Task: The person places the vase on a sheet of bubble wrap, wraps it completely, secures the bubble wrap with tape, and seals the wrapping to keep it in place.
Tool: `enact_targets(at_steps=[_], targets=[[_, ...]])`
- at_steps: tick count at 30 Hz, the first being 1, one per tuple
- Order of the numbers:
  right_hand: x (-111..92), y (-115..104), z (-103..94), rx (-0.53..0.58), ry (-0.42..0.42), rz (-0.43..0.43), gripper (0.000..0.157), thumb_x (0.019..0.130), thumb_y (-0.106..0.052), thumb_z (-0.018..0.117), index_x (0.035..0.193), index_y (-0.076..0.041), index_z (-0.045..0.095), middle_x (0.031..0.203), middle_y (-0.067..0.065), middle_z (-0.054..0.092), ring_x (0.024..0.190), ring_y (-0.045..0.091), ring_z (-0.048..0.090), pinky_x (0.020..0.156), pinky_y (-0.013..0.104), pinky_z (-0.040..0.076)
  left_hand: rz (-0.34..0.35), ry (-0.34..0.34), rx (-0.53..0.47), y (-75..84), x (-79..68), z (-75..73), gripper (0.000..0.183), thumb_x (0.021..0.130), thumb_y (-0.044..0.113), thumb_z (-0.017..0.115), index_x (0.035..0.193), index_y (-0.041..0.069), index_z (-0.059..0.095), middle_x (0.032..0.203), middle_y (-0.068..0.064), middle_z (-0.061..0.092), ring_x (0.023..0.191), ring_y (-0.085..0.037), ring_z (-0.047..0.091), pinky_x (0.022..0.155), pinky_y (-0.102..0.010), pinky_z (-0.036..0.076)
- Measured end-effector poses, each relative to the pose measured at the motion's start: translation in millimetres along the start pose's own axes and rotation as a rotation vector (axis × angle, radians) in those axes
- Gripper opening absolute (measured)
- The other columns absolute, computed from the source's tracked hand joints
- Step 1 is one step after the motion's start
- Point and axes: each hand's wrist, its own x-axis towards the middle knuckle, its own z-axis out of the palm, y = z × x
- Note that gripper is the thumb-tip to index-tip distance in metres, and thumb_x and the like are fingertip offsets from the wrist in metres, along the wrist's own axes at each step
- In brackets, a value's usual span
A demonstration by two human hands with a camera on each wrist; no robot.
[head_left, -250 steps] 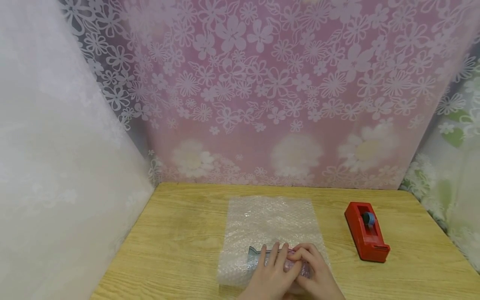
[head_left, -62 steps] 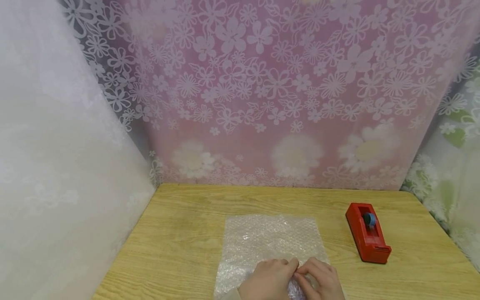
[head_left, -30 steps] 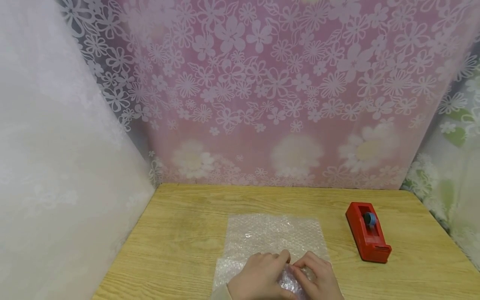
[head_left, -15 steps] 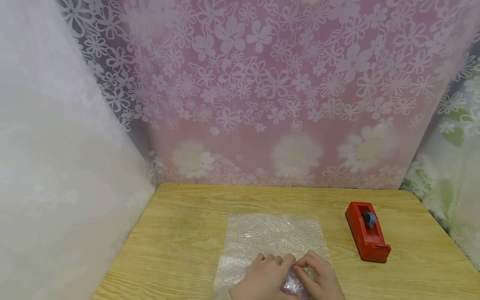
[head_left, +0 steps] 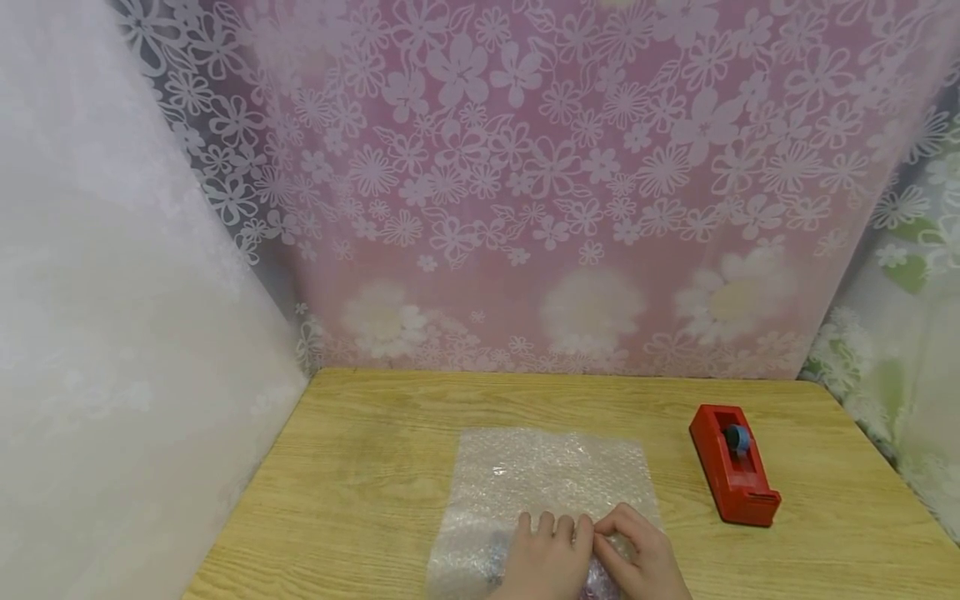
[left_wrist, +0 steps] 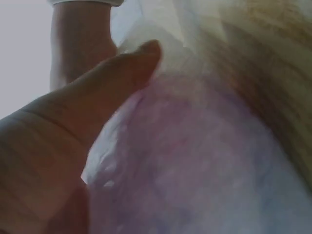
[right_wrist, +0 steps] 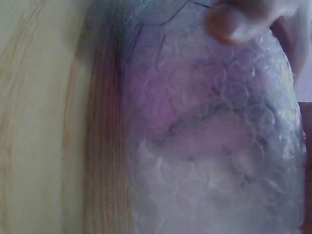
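Observation:
A pink-purple and bluish object (head_left: 600, 581), its kind not clear, lies rolled in the near end of a bubble wrap sheet (head_left: 551, 467). My left hand (head_left: 546, 557) lies across this bundle, fingers over its far side; in the left wrist view a thumb (left_wrist: 144, 61) presses against the wrapped surface (left_wrist: 180, 156). Close at its right, my right hand (head_left: 641, 554) has thumb and index finger meeting at the bubble wrap beside the left index finger. The right wrist view shows the bubbles over pink with dark lines (right_wrist: 195, 117). Both hands cover much of the bundle.
A red tape dispenser (head_left: 735, 467) with a small blue-cored roll stands on the wooden table (head_left: 360, 467), right of the sheet. Flowered pink cloth (head_left: 480, 192) hangs behind the table, with pale cloth (head_left: 150, 333) on the left side.
Compared with the oldest frame, the sheet's far edge has come nearer and the object is now covered more. Over the last second my left hand has shifted right, its fingers now pointing away.

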Motion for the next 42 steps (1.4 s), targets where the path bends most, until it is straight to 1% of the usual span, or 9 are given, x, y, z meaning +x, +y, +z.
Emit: enact_targets(at_steps=[5,8,14,22,25,28,32,37,42], targets=[[0.5,-3.6,-0.1,-0.06,0.017,0.097,0.021,0.077,-0.007,0.075,0.081,-0.022,0.061,0.076,-0.014,0.059,0.076,-0.002,0.055,0.074,0.026,0.048,-0.025,0.063,0.055,5.9,3.6,6.7,0.044,0.094,0.04,0.05,0.126,0.009,0.049,0.099,0.001,0.06,0.089,-0.016,0.058,0.077,-0.039,0.047],[-0.4,-1.3,0.1,-0.078,0.056,-0.019,0.025,0.074,-0.003,0.076,0.079,-0.023,0.062,0.074,-0.016,0.059,0.072,-0.002,0.055,0.07,0.026,0.049,-0.035,0.1,0.088,7.0,4.4,8.3,0.032,0.096,0.032,0.048,0.116,0.008,0.055,0.091,0.0,0.058,0.084,-0.014,0.056,0.072,-0.035,0.046],[-3.2,3.6,-0.6,-0.201,0.141,-0.263,0.031,0.067,-0.001,0.08,0.078,-0.025,0.064,0.076,-0.025,0.055,0.071,-0.003,0.054,0.064,0.025,0.049,-0.031,0.028,0.051,6.2,4.8,7.4,0.023,0.094,0.035,0.051,0.099,0.013,0.056,0.085,0.003,0.048,0.078,-0.012,0.05,0.067,-0.032,0.042],[-21.4,-6.2,1.5,-0.438,0.193,-0.34,0.03,0.06,-0.01,0.079,0.087,-0.017,0.069,0.101,-0.001,0.065,0.096,0.021,0.057,0.09,0.061,0.037,-0.023,-0.022,-0.01,2.9,4.7,5.2,0.035,0.083,0.043,0.065,0.105,0.016,0.057,0.09,0.006,0.052,0.087,-0.012,0.054,0.076,-0.033,0.047],[-33.5,-13.3,4.9,-0.572,0.104,-0.275,0.045,0.065,-0.043,0.077,0.1,-0.015,0.069,0.112,0.0,0.063,0.112,0.025,0.05,0.106,0.058,0.019,-0.037,-0.068,-0.043,3.1,6.3,2.1,0.037,0.084,0.045,0.063,0.109,0.019,0.057,0.096,0.007,0.054,0.093,-0.013,0.055,0.081,-0.036,0.048],[-43.8,-21.3,10.4,-0.667,-0.011,-0.141,0.086,0.06,-0.079,0.058,0.115,-0.013,0.064,0.122,0.002,0.059,0.121,0.029,0.042,0.111,0.046,-0.013,-0.047,-0.1,-0.065,2.8,7.3,-0.6,0.036,0.086,0.045,0.061,0.111,0.02,0.057,0.099,0.007,0.055,0.096,-0.014,0.055,0.083,-0.038,0.048],[-51.2,-27.1,17.1,-0.712,-0.065,-0.009,0.111,0.046,-0.092,0.049,0.121,-0.012,0.06,0.125,0.004,0.057,0.122,0.035,0.041,0.104,0.04,-0.026,-0.038,-0.078,-0.065,1.6,7.1,-0.8,0.04,0.082,0.049,0.065,0.108,0.019,0.059,0.097,0.005,0.058,0.091,-0.015,0.057,0.08,-0.037,0.048],[-50.9,-22.8,27.1,-0.727,0.014,-0.018,0.094,0.053,-0.079,0.063,0.115,-0.008,0.062,0.118,0.005,0.06,0.117,0.034,0.045,0.107,0.06,-0.003,-0.028,-0.135,-0.094,0.2,9.0,-4.2,0.039,0.081,0.047,0.067,0.105,0.018,0.059,0.094,0.006,0.056,0.089,-0.014,0.056,0.081,-0.037,0.047],[-49.8,-16.1,36.3,-0.712,0.131,-0.049,0.064,0.061,-0.05,0.074,0.106,-0.006,0.063,0.106,0.005,0.063,0.107,0.031,0.052,0.097,0.06,0.02,-0.002,-0.197,-0.106,0.1,11.0,-9.2,0.022,0.088,0.035,0.062,0.1,0.016,0.059,0.086,0.006,0.053,0.083,-0.011,0.053,0.079,-0.036,0.046]])
